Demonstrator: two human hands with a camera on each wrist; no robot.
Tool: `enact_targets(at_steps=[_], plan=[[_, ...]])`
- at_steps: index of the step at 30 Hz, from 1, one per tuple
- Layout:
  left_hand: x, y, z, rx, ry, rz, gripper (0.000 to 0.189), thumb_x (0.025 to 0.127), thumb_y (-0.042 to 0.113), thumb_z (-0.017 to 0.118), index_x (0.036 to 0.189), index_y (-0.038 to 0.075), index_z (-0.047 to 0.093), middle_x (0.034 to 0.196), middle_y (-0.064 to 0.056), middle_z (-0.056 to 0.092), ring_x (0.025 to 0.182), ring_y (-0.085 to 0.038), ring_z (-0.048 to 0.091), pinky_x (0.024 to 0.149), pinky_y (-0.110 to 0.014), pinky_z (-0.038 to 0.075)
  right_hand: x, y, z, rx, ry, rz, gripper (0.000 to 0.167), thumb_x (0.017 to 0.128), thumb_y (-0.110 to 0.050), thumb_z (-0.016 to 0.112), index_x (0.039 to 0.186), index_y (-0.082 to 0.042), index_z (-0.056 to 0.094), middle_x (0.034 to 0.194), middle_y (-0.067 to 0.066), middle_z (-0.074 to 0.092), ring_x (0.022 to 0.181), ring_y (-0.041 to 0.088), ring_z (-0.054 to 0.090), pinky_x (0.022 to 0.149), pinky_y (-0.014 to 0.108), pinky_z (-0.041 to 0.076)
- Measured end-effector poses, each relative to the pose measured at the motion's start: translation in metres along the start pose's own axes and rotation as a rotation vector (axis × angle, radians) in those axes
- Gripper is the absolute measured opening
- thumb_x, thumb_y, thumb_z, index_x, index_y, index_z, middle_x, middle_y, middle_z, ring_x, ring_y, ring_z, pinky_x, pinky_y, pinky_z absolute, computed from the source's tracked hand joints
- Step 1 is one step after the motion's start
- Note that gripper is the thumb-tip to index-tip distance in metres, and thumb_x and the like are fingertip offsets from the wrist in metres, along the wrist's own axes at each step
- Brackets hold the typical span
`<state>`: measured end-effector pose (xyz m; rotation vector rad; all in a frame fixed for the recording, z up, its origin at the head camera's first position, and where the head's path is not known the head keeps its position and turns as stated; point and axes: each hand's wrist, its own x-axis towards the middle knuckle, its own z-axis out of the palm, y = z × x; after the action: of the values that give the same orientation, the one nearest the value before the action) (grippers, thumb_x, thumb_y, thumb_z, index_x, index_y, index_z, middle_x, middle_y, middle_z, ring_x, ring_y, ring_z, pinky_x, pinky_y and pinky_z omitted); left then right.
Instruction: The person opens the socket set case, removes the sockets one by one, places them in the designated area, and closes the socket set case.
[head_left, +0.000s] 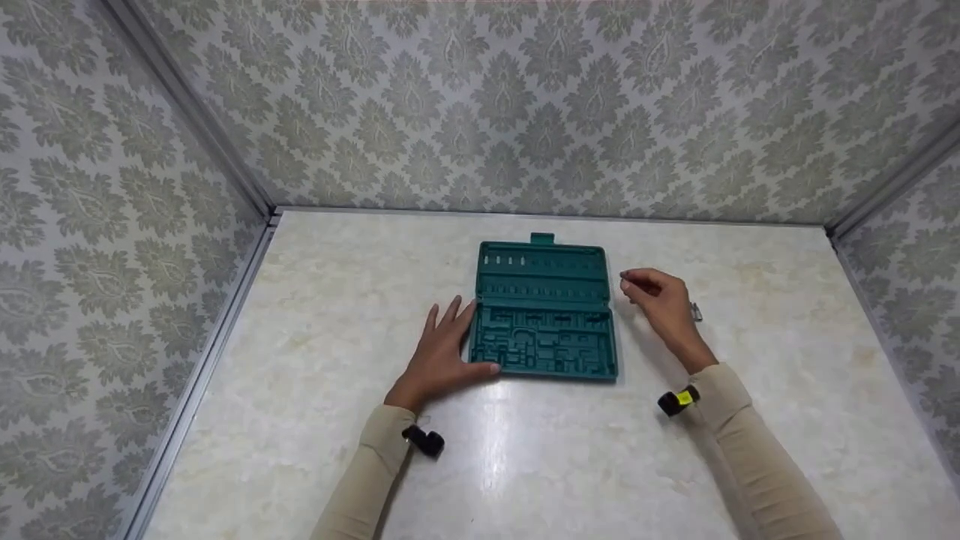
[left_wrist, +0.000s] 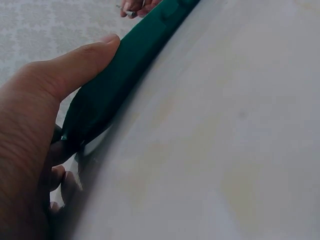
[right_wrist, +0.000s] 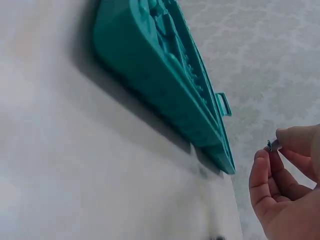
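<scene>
A green plastic tool case (head_left: 543, 341) lies unfolded on the table, its moulded slots facing up. My left hand (head_left: 439, 360) rests at its near left corner, thumb along the front edge and spread fingers by the left side. In the left wrist view the thumb (left_wrist: 85, 65) lies on the case's rim. My right hand (head_left: 660, 300) is raised to the right of the lid half. It pinches a small metal socket (right_wrist: 273, 145) between thumb and fingertips, its hollow end showing. Several small silver pieces (head_left: 510, 261) sit in the lid's upper left row.
Small metal pieces (head_left: 697, 311) lie on the table just right of my right wrist, partly hidden by it. The case's latch tab (head_left: 542, 238) sticks out at the far side. Patterned walls (head_left: 510, 112) stand behind and beside the pale table (head_left: 337, 300).
</scene>
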<state>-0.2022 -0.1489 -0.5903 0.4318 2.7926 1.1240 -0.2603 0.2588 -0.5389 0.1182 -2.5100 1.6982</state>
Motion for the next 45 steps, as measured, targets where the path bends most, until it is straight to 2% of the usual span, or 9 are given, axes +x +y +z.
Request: enact_targets(at_steps=[5, 9, 14, 17, 22, 31, 37, 45], plan=[[0.002, 0.000, -0.001, 0.016, -0.007, 0.015, 0.129, 0.078, 0.085, 0.077, 0.179, 0.029, 0.020, 0.185, -0.001, 0.014, 0.171, -0.023, -0.004, 0.137, -0.053, 0.002, -0.011, 0.007, -0.019, 0.039, 0.058, -0.022, 0.033, 0.107, -0.015, 0.075, 0.130, 0.009, 0.075, 0.124, 0.025, 0.076, 0.097, 0.024, 0.075, 0.079, 0.025, 0.063], [0.001, 0.000, -0.001, 0.014, -0.006, 0.009, 0.128, 0.078, 0.085, 0.077, 0.179, 0.030, 0.019, 0.185, -0.001, 0.014, 0.171, -0.023, -0.004, 0.137, -0.054, 0.003, -0.019, 0.011, -0.034, 0.039, 0.086, -0.019, 0.033, 0.107, -0.015, 0.075, 0.130, 0.009, 0.075, 0.122, 0.022, 0.076, 0.096, 0.015, 0.074, 0.080, 0.021, 0.062], [0.000, 0.002, -0.001, 0.017, -0.001, -0.006, 0.127, 0.079, 0.084, 0.078, 0.178, 0.031, 0.020, 0.185, -0.001, 0.014, 0.171, -0.024, -0.003, 0.137, -0.055, 0.003, -0.027, 0.013, -0.050, 0.015, 0.117, 0.014, 0.033, 0.107, -0.010, 0.074, 0.133, 0.010, 0.073, 0.117, 0.000, 0.076, 0.099, 0.004, 0.071, 0.082, 0.015, 0.059], [0.000, 0.003, -0.001, 0.020, -0.001, -0.010, 0.127, 0.079, 0.084, 0.078, 0.178, 0.030, 0.020, 0.185, -0.001, 0.014, 0.171, -0.024, -0.003, 0.137, -0.055, 0.004, -0.031, 0.016, -0.059, 0.015, 0.136, 0.030, 0.034, 0.107, -0.008, 0.073, 0.134, 0.011, 0.072, 0.115, -0.005, 0.075, 0.100, 0.004, 0.071, 0.083, 0.015, 0.059], [0.001, 0.002, -0.001, 0.016, 0.000, -0.013, 0.128, 0.078, 0.087, 0.077, 0.178, 0.031, 0.020, 0.185, 0.000, 0.013, 0.171, -0.025, -0.004, 0.137, -0.056, 0.005, -0.036, 0.025, -0.072, -0.010, 0.186, 0.056, 0.034, 0.105, -0.010, 0.075, 0.134, 0.009, 0.073, 0.120, 0.006, 0.076, 0.100, 0.006, 0.071, 0.082, 0.015, 0.059], [-0.001, 0.002, -0.001, 0.010, -0.004, -0.017, 0.129, 0.077, 0.088, 0.076, 0.179, 0.031, 0.019, 0.185, -0.001, 0.011, 0.171, -0.031, -0.007, 0.136, -0.061, 0.008, -0.047, 0.043, -0.092, -0.031, 0.267, 0.141, 0.038, 0.104, -0.014, 0.078, 0.136, 0.006, 0.073, 0.122, 0.004, 0.077, 0.099, 0.004, 0.069, 0.081, 0.013, 0.058], [-0.001, 0.001, 0.000, 0.001, -0.004, -0.021, 0.129, 0.077, 0.088, 0.076, 0.178, 0.033, 0.020, 0.185, 0.001, 0.011, 0.171, -0.030, -0.008, 0.136, -0.061, 0.008, -0.053, 0.055, -0.096, -0.093, 0.319, 0.187, 0.035, 0.105, -0.017, 0.078, 0.134, 0.002, 0.076, 0.114, -0.002, 0.075, 0.097, 0.006, 0.067, 0.077, 0.012, 0.056], [-0.001, 0.002, 0.000, -0.003, 0.004, -0.014, 0.129, 0.076, 0.088, 0.077, 0.178, 0.034, 0.021, 0.185, 0.002, 0.013, 0.171, -0.024, -0.005, 0.137, -0.057, 0.004, -0.054, 0.065, -0.095, -0.144, 0.365, 0.214, 0.032, 0.106, -0.018, 0.076, 0.132, 0.000, 0.076, 0.125, 0.012, 0.076, 0.098, 0.004, 0.066, 0.084, 0.012, 0.053]])
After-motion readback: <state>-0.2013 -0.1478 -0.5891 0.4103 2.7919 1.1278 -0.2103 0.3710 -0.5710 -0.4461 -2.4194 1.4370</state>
